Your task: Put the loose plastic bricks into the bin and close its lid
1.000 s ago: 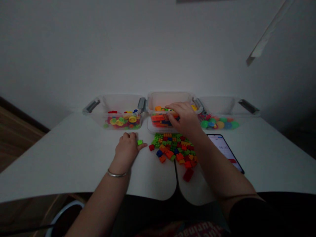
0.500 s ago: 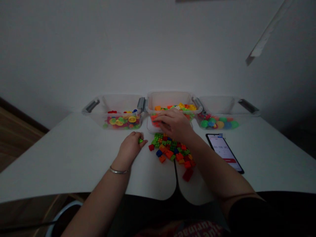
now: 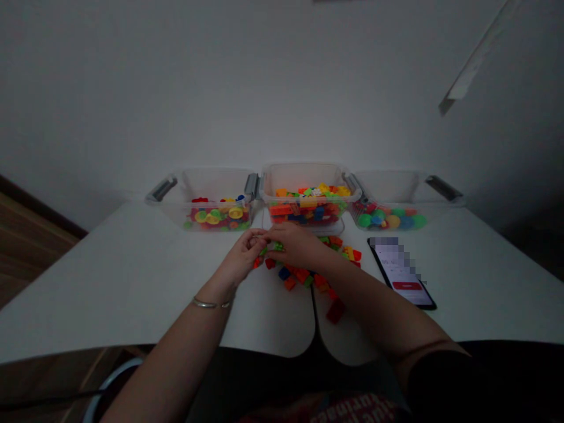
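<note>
Over the left end of a pile of toy building blocks [image 3: 304,276], my two hands meet with their fingertips close together. My left hand [image 3: 244,256] is closed around a small green building block [image 3: 263,251], and an orange bit shows just below its fingers. From the other side, my right hand [image 3: 297,244] pinches a green building block [image 3: 277,247]. Whether the two green pieces are joined cannot be made out. Red, orange, blue, yellow and green blocks lie loose under and beside my right forearm.
Behind the pile stands a clear bin [image 3: 308,176] of blocks. To its left is a clear bin [image 3: 218,179] with yellow and red pieces; to its right, another [image 3: 388,185] with coloured balls. A phone [image 3: 405,276] lies at the right. A seam splits the white table [image 3: 154,282].
My right hand has come down and left from the front of the middle bin to my left hand. My left hand has shifted slightly right.
</note>
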Action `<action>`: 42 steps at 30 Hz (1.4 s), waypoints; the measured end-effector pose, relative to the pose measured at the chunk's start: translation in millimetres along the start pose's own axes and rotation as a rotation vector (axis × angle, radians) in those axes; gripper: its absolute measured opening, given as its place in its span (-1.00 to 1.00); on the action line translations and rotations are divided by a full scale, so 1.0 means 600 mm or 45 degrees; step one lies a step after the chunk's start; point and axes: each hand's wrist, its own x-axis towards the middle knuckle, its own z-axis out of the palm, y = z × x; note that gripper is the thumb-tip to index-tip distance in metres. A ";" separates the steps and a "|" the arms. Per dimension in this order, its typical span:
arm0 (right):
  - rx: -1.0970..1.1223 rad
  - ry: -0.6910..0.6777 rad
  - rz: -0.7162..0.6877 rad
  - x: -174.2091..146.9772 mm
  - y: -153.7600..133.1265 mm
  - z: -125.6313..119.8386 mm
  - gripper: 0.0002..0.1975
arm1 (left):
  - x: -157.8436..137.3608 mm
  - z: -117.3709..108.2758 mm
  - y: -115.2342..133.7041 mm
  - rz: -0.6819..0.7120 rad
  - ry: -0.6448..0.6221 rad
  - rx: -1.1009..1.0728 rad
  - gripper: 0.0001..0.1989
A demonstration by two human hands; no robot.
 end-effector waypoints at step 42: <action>-0.225 1.113 0.502 -0.022 0.089 -0.073 -0.74 | -0.015 0.003 0.033 -0.332 0.221 -0.377 -0.43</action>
